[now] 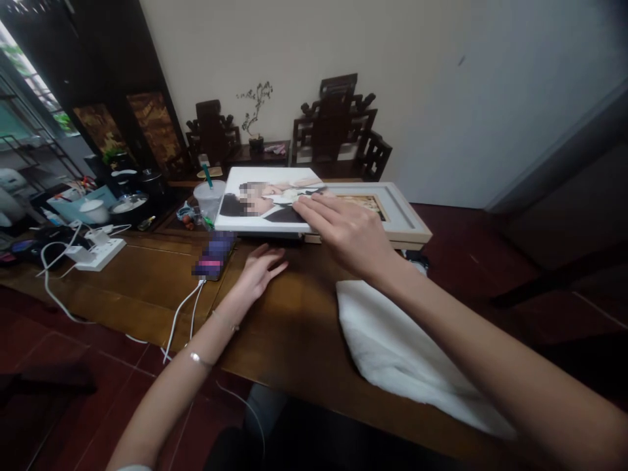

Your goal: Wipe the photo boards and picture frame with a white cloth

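My right hand (346, 229) lies across a white-edged photo panel (289, 226), fingers stretched out and touching its printed face. The panel shows people, partly pixelated. It rests over a pale picture frame (412, 226) with a grey mat, which sticks out to the right; the hand hides part of both. My left hand (260, 267) is open just in front of the panel's near edge, low over the wooden table (284, 327), holding nothing. Whether it touches the tabletop I cannot tell. A silver bracelet (196, 358) circles the left wrist.
A white cloth (387, 340) lies beneath my right forearm. Left of my left hand is a phone (214, 255) with white cables. Behind it stands a plastic cup (209, 196) with a green straw. A power strip (101, 254) sits further left, with dark chairs (336, 124) at the back.
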Motion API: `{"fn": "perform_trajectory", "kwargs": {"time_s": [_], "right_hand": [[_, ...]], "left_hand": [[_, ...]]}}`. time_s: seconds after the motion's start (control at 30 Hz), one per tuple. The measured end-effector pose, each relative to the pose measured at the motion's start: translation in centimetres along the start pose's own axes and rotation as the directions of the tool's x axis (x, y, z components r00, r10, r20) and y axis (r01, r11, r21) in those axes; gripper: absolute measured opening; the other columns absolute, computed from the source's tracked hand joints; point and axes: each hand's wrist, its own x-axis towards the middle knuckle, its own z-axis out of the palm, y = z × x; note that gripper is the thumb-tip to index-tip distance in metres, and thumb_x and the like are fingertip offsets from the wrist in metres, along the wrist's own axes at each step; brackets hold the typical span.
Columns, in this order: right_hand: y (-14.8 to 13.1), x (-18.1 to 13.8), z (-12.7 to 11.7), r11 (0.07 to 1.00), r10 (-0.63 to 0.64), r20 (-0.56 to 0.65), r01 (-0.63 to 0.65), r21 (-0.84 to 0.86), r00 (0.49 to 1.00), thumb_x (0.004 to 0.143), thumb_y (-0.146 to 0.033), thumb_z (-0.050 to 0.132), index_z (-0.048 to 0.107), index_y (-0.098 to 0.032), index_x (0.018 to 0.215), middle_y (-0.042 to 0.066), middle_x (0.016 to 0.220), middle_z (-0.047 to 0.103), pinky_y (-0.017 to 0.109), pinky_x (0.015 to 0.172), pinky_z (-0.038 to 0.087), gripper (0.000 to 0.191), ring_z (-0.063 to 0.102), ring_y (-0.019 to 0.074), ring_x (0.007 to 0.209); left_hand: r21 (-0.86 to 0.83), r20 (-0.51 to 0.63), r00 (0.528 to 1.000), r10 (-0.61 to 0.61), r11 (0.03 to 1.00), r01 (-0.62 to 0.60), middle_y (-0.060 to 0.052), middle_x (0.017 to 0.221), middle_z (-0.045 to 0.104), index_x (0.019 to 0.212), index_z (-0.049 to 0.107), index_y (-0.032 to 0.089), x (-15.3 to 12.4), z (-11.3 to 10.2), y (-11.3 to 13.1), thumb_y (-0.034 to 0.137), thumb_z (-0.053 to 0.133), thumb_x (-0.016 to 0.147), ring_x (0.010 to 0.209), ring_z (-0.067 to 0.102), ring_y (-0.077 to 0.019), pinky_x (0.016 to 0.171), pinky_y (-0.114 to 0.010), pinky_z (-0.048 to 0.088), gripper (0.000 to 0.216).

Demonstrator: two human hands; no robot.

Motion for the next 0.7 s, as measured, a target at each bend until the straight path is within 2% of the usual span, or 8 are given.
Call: {"fn": "perform_trajectory", "kwargs": {"time_s": [0.07, 0.13, 0.23, 0.37, 0.5, 0.6, 0.7], "right_hand": [[0.1, 0.4, -0.1, 1.0, 0.028, 0.018, -0.028, -0.009, 0.999, 0.089, 0.0, 0.041, 0.061, -0.011, 0.131, 0.014, 0.129, 0.067, 0.045, 0.09, 0.056, 0.048, 0.063, 0.0295, 0.119], [0.2, 0.6, -0.3, 0.998, 0.052, 0.043, -0.051, -0.028, 0.998, 0.086, 0.001, 0.042, 0.061, -0.011, 0.131, 0.015, 0.127, 0.068, 0.042, 0.086, 0.057, 0.05, 0.064, 0.0296, 0.116], [0.5, 0.6, -0.3, 0.996, 0.056, 0.067, -0.051, -0.066, 0.996, 0.083, 0.003, 0.042, 0.062, -0.01, 0.128, 0.016, 0.126, 0.068, 0.04, 0.084, 0.056, 0.051, 0.065, 0.0296, 0.115], [1.0, 0.7, -0.2, 0.995, 0.074, 0.066, -0.07, -0.066, 0.995, 0.077, 0.004, 0.043, 0.061, -0.009, 0.129, 0.016, 0.127, 0.068, 0.039, 0.079, 0.057, 0.056, 0.067, 0.0299, 0.111], [1.0, 1.1, -0.3, 0.993, 0.089, 0.052, -0.085, -0.077, 0.995, 0.076, 0.003, 0.044, 0.061, -0.011, 0.13, 0.014, 0.127, 0.068, 0.038, 0.077, 0.057, 0.058, 0.066, 0.0292, 0.113], [1.0, 1.3, -0.4, 0.992, 0.108, 0.062, -0.104, -0.068, 0.992, 0.077, 0.001, 0.047, 0.059, -0.015, 0.133, 0.012, 0.131, 0.067, 0.037, 0.077, 0.057, 0.059, 0.066, 0.0278, 0.115], [1.0, 1.4, -0.5, 0.992, 0.122, 0.079, -0.119, -0.05, 0.989, 0.077, 0.0, 0.048, 0.056, -0.018, 0.137, 0.011, 0.133, 0.066, 0.037, 0.076, 0.056, 0.063, 0.065, 0.0278, 0.114]], "left_hand": [[-0.076, -0.156, 0.985, -0.072, 0.995, 0.061, -0.016, 0.125, 0.065, 0.095, 0.064, 0.015, 2.0, -0.1, -0.4, -0.002, 0.061, 0.077, 0.13, 0.053, -0.0275, 0.106, -0.054, 0.046, 0.025], [-0.086, -0.186, 0.98, -0.072, 0.995, 0.057, -0.014, 0.133, 0.061, 0.085, 0.064, 0.016, 3.7, 0.0, -0.4, 0.0, 0.056, 0.082, 0.137, 0.046, -0.0269, 0.109, -0.054, 0.042, 0.018], [-0.097, -0.195, 0.976, -0.096, 0.992, 0.078, -0.012, 0.134, 0.06, 0.079, 0.063, 0.017, 5.6, 0.3, 0.1, 0.002, 0.058, 0.083, 0.137, 0.046, -0.0267, 0.109, -0.051, 0.042, 0.016], [-0.117, -0.238, 0.957, -0.163, 0.983, 0.138, -0.015, 0.13, 0.058, 0.085, 0.062, 0.017, 7.5, 0.5, 0.9, 0.005, 0.059, 0.085, 0.132, 0.051, -0.0262, 0.104, -0.045, 0.047, 0.012], [-0.152, -0.299, 0.93, -0.213, 0.973, 0.174, -0.014, 0.125, 0.056, 0.1, 0.06, 0.019, 9.3, 0.9, 1.4, 0.011, 0.064, 0.085, 0.124, 0.055, -0.0254, 0.099, -0.046, 0.051, 0.018], [-0.194, -0.313, 0.926, -0.21, 0.969, 0.154, -0.011, 0.121, 0.055, 0.107, 0.058, 0.02, 10.3, 1.1, 1.5, 0.014, 0.064, 0.087, 0.118, 0.057, -0.0236, 0.096, -0.046, 0.053, 0.022], [-0.252, -0.29, 0.942, -0.169, 0.963, 0.095, -0.012, 0.116, 0.055, 0.109, 0.057, 0.02, 10.8, 1.2, 1.5, 0.016, 0.065, 0.086, 0.111, 0.06, -0.0239, 0.089, -0.043, 0.057, 0.024]]}}
